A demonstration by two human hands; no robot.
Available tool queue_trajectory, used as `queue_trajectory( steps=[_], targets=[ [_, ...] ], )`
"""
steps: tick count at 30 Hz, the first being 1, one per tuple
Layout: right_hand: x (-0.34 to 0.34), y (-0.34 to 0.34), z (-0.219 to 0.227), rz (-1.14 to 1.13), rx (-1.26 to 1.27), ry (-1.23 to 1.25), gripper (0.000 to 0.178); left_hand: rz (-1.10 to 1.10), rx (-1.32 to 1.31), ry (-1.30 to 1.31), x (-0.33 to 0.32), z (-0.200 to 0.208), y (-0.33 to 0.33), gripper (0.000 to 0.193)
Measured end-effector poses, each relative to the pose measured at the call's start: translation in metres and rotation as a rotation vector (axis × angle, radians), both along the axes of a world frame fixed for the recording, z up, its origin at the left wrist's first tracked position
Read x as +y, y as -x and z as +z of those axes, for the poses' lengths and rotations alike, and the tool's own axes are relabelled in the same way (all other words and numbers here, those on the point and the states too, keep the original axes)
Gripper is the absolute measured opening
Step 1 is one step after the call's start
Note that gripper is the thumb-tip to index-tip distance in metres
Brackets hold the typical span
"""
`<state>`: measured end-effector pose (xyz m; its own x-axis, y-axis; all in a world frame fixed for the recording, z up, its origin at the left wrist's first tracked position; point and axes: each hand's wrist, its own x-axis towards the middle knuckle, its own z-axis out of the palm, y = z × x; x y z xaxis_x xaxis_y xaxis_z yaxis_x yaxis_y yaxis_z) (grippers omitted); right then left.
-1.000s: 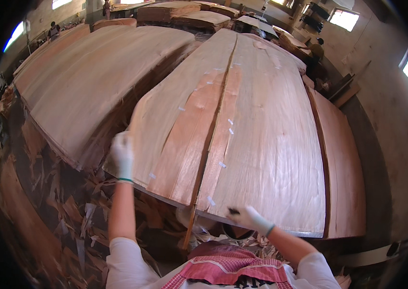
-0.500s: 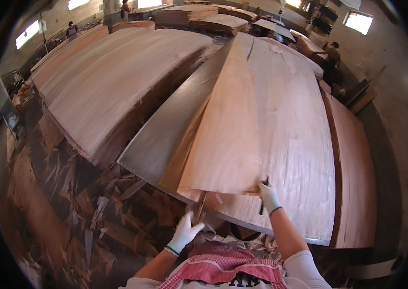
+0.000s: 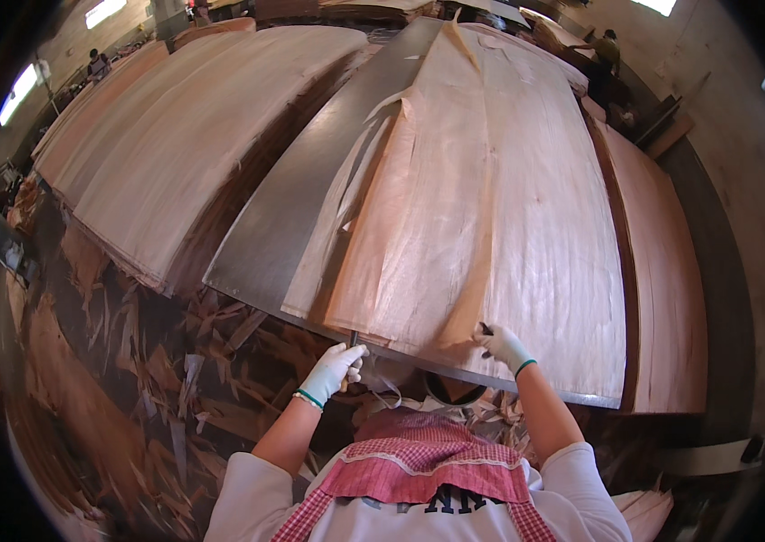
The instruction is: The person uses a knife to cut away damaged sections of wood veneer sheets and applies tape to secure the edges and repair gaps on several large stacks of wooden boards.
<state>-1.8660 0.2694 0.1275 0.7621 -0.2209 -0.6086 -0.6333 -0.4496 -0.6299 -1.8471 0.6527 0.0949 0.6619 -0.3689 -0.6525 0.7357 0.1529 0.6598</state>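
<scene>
Wood veneer sheets (image 3: 545, 226) lie on a dark, flat-topped table (image 3: 283, 217) in front of me. My left hand (image 3: 335, 369), in a white glove, is closed round a narrow knife-like tool (image 3: 353, 339) at the near edge. The tool's dark end points up at the veneer, and a wooden end shows under my fingers. My right hand (image 3: 502, 346), also gloved, has its fingers curled round a small dark tool (image 3: 486, 330), mostly hidden. Beside it, a narrow folded-up veneer flap (image 3: 471, 303) rises from the sheet. Torn veneer strips (image 3: 337, 208) lie along the left edge.
A tall veneer stack (image 3: 211, 135) stands to the left, and another pile (image 3: 662, 271) to the right. Veneer scraps (image 3: 148, 361) litter the floor at lower left. A round dark container (image 3: 455, 388) sits below the table's near edge. A person (image 3: 604, 54) is at the far right.
The broad lifted veneer sheet has come down flat, leaving a narrow raised flap. My view has tilted down. My left hand has moved up to the table's edge with its tool.
</scene>
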Motion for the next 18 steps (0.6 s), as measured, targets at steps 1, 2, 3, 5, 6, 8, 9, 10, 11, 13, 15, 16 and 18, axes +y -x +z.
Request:
queue_trajectory(
  steps=[1, 2, 3, 5, 6, 8, 9, 10, 11, 13, 15, 16, 18],
  targets=[
    [-0.009, -0.005, 0.0, -0.023, 0.017, 0.126, 0.065, -0.01, -0.035, -0.002, -0.004, 0.006, -0.002, 0.018],
    [-0.026, -0.005, -0.011, -0.05, -0.194, 0.391, 0.064, -0.033, -0.085, -0.015, -0.015, 0.019, -0.003, 0.018],
    [-0.027, -0.006, -0.01, -0.06, -0.397, 0.65, 0.063, -0.045, -0.127, -0.035, -0.022, 0.031, -0.002, 0.019],
    [-0.025, -0.018, 0.023, -0.149, -0.428, 0.582, 0.063, -0.042, -0.188, -0.109, -0.031, 0.046, 0.001, 0.02],
    [-0.017, -0.018, 0.04, -0.159, -0.478, 0.603, 0.061, -0.044, -0.178, -0.088, -0.035, 0.052, 0.003, 0.021],
    [-0.002, -0.028, 0.066, -0.183, -0.602, 0.658, 0.057, -0.048, -0.169, -0.045, -0.047, 0.065, 0.006, 0.021],
    [0.005, -0.035, 0.068, -0.183, -0.571, 0.393, 0.055, -0.079, -0.205, -0.058, -0.057, 0.071, 0.008, 0.024],
    [0.015, -0.041, 0.067, -0.18, -0.536, 0.128, 0.053, -0.107, -0.241, -0.071, -0.072, 0.076, 0.011, 0.026],
    [0.05, -0.045, 0.081, -0.183, -0.561, -0.194, 0.049, -0.116, -0.273, -0.1, -0.081, 0.08, 0.015, 0.029],
    [0.103, -0.045, 0.131, -0.107, -0.316, -0.305, 0.045, -0.339, -0.575, -0.2, -0.102, 0.093, 0.017, 0.04],
    [0.096, -0.064, 0.064, -0.127, -0.578, -0.321, 0.043, -0.36, -0.969, -0.094, -0.123, 0.089, 0.019, 0.048],
    [0.099, -0.065, 0.072, -0.163, -0.496, -0.283, 0.033, -0.361, -1.006, -0.275, -0.112, 0.106, 0.016, 0.042],
    [0.09, -0.063, 0.081, -0.197, -0.432, -0.298, 0.03, -0.195, -0.969, -0.557, -0.089, 0.126, 0.0, 0.03]
  ],
)
